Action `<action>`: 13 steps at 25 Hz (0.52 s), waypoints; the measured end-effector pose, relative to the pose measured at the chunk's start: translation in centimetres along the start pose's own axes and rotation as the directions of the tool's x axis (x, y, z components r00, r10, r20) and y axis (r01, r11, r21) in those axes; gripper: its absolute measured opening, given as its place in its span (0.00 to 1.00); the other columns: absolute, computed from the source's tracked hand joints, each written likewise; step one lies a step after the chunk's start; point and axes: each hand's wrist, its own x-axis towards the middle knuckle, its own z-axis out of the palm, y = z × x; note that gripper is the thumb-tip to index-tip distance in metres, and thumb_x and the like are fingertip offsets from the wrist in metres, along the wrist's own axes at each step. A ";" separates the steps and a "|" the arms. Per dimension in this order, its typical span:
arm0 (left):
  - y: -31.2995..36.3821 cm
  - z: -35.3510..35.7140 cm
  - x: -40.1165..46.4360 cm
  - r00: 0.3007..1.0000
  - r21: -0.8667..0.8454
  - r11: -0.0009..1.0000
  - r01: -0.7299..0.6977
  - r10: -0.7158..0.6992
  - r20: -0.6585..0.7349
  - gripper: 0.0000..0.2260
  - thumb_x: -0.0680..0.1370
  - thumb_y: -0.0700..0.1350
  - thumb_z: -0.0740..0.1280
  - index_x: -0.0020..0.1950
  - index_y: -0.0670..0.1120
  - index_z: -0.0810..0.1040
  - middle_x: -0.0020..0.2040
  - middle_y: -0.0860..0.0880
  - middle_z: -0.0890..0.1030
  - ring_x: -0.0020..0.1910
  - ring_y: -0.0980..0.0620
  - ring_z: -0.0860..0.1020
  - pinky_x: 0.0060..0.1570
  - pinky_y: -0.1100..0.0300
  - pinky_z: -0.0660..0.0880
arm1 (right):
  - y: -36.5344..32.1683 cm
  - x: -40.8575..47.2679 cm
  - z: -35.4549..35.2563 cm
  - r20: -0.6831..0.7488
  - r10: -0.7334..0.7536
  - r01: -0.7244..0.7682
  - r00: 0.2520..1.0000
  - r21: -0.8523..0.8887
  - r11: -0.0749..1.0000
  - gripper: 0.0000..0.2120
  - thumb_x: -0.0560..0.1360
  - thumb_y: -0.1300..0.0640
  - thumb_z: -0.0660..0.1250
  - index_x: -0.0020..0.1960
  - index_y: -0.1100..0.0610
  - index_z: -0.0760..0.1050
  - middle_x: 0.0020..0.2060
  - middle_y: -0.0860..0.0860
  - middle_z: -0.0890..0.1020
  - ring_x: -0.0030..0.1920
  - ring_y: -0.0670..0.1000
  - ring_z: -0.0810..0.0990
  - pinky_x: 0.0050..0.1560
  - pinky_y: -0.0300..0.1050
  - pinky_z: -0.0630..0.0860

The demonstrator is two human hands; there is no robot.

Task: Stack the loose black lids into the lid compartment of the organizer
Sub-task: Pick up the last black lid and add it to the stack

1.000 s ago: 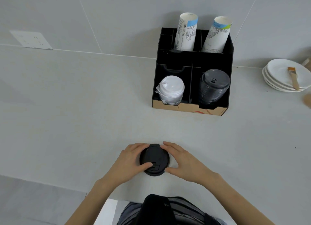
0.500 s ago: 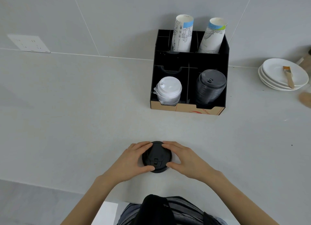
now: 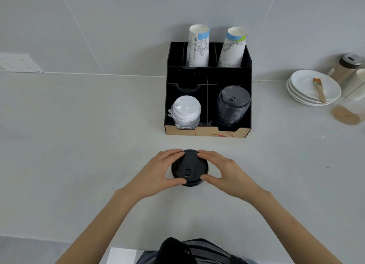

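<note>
A small stack of loose black lids [image 3: 189, 167] rests on the grey counter in front of me. My left hand [image 3: 158, 174] grips its left side with thumb and fingers. My right hand [image 3: 225, 174] grips its right side the same way. Beyond them stands the black organizer [image 3: 207, 75] against the wall. Its front right compartment holds a tall stack of black lids [image 3: 233, 105]. The front left compartment holds white lids [image 3: 186, 112]. Two rolls of paper cups [image 3: 198, 46] stand in the back compartments.
A stack of white saucers [image 3: 308, 89] with a small brush [image 3: 319, 88] on top sits at the right. Behind it stand a lidded jar [image 3: 344, 67] and a clear container. A white wall socket [image 3: 19, 66] is at the left. The counter's front edge runs just below my forearms.
Both hands have slid the loose black lids a little farther from me, toward the organizer, and the view has shifted closer to the organizer.
</note>
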 end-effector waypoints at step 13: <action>5.2 -3.8 8.0 0.969 -0.081 0.987 -0.140 0.120 -0.216 0.22 0.71 0.47 0.69 0.63 0.49 0.68 0.60 0.56 0.69 0.56 0.60 0.68 0.58 0.65 0.64 | 0.0 2.5 -8.1 -0.334 0.036 -0.045 0.942 -0.021 0.999 0.23 0.71 0.58 0.68 0.64 0.53 0.68 0.66 0.46 0.71 0.59 0.38 0.68 0.53 0.13 0.57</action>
